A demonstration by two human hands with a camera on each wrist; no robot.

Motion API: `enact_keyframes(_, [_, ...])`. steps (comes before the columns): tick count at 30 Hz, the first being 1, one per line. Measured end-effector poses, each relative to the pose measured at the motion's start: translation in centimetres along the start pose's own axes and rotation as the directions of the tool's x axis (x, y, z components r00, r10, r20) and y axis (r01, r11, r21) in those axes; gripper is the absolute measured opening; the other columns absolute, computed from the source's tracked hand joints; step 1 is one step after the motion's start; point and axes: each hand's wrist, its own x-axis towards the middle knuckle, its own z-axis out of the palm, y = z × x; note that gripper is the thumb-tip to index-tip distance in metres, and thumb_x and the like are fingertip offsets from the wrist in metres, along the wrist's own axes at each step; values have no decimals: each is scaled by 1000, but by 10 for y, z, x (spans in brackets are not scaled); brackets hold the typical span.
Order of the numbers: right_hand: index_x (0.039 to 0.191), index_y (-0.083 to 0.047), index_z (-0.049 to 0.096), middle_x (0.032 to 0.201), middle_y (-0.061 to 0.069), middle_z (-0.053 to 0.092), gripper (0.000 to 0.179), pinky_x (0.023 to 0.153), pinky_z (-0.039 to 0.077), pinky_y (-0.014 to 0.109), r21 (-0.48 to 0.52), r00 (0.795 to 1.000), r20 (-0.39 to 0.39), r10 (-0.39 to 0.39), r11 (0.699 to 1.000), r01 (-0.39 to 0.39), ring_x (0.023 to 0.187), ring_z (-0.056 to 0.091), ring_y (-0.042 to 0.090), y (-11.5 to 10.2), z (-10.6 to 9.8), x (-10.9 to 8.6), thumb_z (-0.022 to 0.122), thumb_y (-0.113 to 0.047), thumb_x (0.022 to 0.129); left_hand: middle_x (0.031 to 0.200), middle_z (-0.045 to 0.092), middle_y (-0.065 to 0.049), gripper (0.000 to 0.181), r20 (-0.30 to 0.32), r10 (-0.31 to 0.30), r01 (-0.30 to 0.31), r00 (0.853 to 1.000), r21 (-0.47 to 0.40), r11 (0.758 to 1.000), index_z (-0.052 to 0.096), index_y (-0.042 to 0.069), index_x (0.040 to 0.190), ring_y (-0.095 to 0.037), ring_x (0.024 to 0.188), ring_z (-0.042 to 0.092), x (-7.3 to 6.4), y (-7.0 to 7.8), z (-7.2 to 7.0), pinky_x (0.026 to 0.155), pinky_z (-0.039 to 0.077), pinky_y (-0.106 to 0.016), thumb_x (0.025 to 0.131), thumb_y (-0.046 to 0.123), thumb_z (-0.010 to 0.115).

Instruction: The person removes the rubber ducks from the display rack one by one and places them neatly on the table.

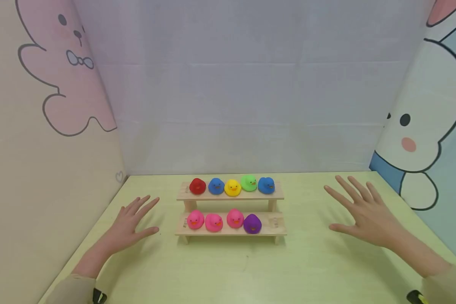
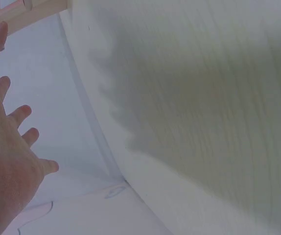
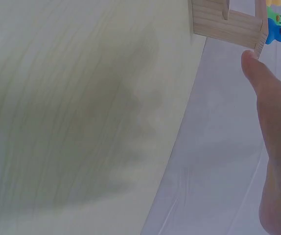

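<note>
My left hand (image 1: 127, 228) hovers over the table to the left of a two-tier wooden stand (image 1: 277, 223), fingers spread and holding nothing. On the other side, my right hand (image 1: 368, 215) is held out likewise, fingers apart. The upper tier bears a red duck (image 1: 197, 186), a blue duck (image 1: 216, 186), a yellow duck (image 1: 233, 188), a green duck (image 1: 248, 183) and another blue duck (image 1: 266, 185). On the lower tier sit three pink ducks (image 1: 195, 220) and a purple duck (image 1: 252, 224) at their right.
The pale wood-grain table (image 1: 213, 274) runs back to a light cloth wall (image 1: 243, 105). Side walls with a pink cartoon figure (image 1: 64, 76) at left and a white cartoon rabbit (image 1: 414, 126) at right close in the space. Both hands cast shadows on the tabletop.
</note>
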Motion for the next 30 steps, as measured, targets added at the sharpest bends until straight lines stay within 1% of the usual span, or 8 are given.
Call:
enact_keyframes(5, [160, -29, 32, 174, 3, 11, 93, 127, 10, 68, 22, 1000, 7, 9, 1000, -10, 162, 9, 31, -5, 2, 11, 64, -72, 84, 160, 35, -25, 82, 5, 3, -3, 1000, -52, 999, 36, 27, 159, -60, 145, 27, 3, 6, 4, 105, 19, -88, 89, 40, 76])
enact_keyframes(8, [160, -29, 32, 173, 5, 15, 93, 124, 15, 70, 30, 1000, 0, 15, 999, -15, 160, 14, 34, -7, 2, 18, 62, -74, 85, 160, 36, -26, 81, 4, 11, -11, 1000, -74, 997, 37, 24, 159, -60, 145, 28, 3, 8, 8, 107, 21, -85, 89, 38, 76])
enact_keyframes(13, [160, -29, 32, 172, 9, 19, 92, 125, 13, 70, 35, 1000, -24, 3, 999, -3, 157, 20, 38, -11, 1, 34, 54, -79, 87, 160, 35, -25, 80, 13, 7, -5, 1000, -118, 993, 36, 21, 159, -57, 145, 30, 3, 12, 11, 106, 30, -82, 91, 37, 75])
enact_keyframes(17, [161, -28, 30, 172, 9, 16, 92, 125, 12, 71, 61, 1000, -20, -4, 998, 5, 159, 15, 37, -16, -2, 47, 59, -75, 87, 162, 32, -24, 79, 35, -6, 12, 999, -174, 985, 33, 21, 160, -53, 145, 32, 3, 17, 14, 102, 35, -82, 94, 37, 72])
enact_keyframes(20, [161, -28, 30, 172, 9, 16, 92, 122, 17, 73, 82, 1000, -16, -5, 997, 6, 158, 17, 38, -23, -3, 57, 61, -72, 87, 162, 32, -24, 77, 40, 0, 8, 999, -205, 979, 33, 20, 160, -52, 145, 34, 4, 21, 16, 104, 37, -81, 95, 35, 71])
enact_keyframes(23, [161, -28, 31, 171, 10, 19, 91, 119, 21, 74, 104, 1000, -16, -4, 995, 5, 154, 23, 41, -32, -3, 68, 64, -70, 87, 160, 36, -22, 74, 27, 17, -10, 999, -232, 973, 35, 16, 159, -50, 144, 37, 6, 24, 18, 106, 38, -78, 96, 32, 71])
enact_keyframes(27, [161, -27, 31, 171, 11, 20, 91, 115, 23, 76, 138, 1000, -8, -8, 990, 9, 153, 24, 43, -44, -3, 81, 67, -66, 87, 159, 40, -20, 71, 33, 15, -5, 999, -305, 952, 36, 13, 158, -48, 141, 42, 7, 28, 22, 107, 42, -73, 97, 28, 70])
enact_keyframes(30, [161, -26, 31, 170, 13, 22, 90, 115, 23, 77, 164, 1000, -12, -15, 986, 17, 153, 24, 43, -50, -2, 90, 66, -66, 88, 160, 38, -21, 70, 64, -7, 32, 998, -398, 917, 34, 12, 159, -51, 140, 45, 8, 31, 26, 106, 44, -71, 99, 26, 68])
